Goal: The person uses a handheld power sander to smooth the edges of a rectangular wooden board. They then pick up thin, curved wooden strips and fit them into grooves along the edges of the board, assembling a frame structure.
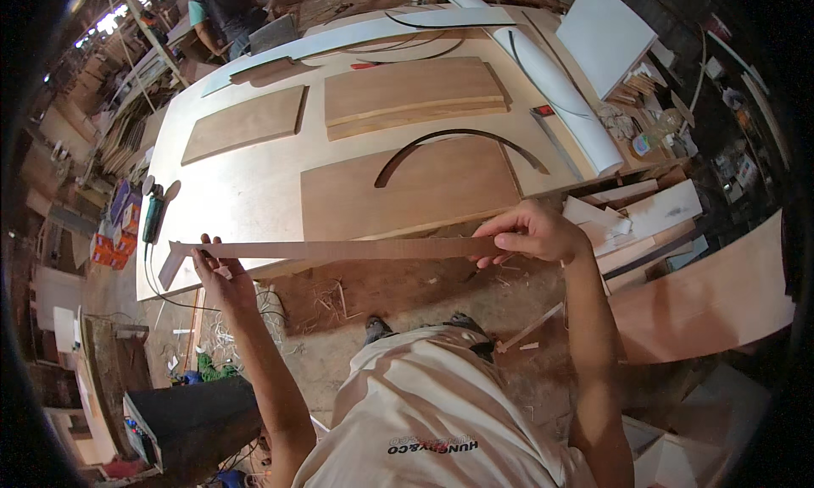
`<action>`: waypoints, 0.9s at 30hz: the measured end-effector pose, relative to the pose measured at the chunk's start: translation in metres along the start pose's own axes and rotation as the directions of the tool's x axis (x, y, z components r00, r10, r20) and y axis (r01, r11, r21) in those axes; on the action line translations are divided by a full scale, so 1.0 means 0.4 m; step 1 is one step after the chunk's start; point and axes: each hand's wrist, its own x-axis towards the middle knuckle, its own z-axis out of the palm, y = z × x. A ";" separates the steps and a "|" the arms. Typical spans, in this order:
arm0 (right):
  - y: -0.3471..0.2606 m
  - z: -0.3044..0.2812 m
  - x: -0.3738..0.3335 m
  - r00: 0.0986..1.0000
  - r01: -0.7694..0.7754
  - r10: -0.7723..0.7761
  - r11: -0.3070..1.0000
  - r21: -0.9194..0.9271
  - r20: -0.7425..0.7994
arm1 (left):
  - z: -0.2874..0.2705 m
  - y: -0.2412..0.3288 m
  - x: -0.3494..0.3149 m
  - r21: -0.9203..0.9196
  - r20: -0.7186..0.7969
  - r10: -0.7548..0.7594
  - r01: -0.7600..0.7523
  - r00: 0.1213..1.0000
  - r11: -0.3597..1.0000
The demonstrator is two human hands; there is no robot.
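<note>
A long, thin brown strip (339, 250), like wood veneer edging, stretches level between my two hands in front of the table's near edge. Near its left end it is pinched by my left hand (225, 283), and past those fingers the end bends downward. My right hand (536, 232) grips the other end between thumb and fingers. Just beyond the strip lies a flat brown wooden panel (407, 191), with a dark curved strip (458, 134) arched across its far part. Further off rest a stack of panels (407, 89) and a smaller panel (246, 125).
The pale tabletop (229, 191) bears a corded power tool (153, 212) at its left edge and a white roll (551, 98) at right. Wood offcuts (636, 212) and a curved sheet (704, 293) stand right of me. Another person (222, 13) is beyond the table.
</note>
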 end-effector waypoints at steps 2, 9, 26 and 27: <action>0.004 -0.003 0.010 1.000 -0.009 0.009 1.000 -0.009 -0.005 | 0.010 0.008 -0.011 0.015 -0.027 0.010 -0.010 1.000 1.000; -0.001 -0.014 0.034 1.000 0.005 -0.006 0.998 -0.069 -0.023 | 0.027 0.039 -0.046 0.063 -0.090 0.043 -0.037 0.995 0.997; 0.042 -0.033 0.079 0.998 -0.006 0.001 0.996 -0.085 -0.061 | -0.022 0.055 -0.078 0.151 -0.096 0.137 -0.122 0.986 0.981; 0.049 -0.034 0.081 0.998 -0.012 0.006 0.995 -0.103 -0.064 | -0.013 0.053 -0.083 0.164 -0.105 0.146 -0.128 0.984 0.978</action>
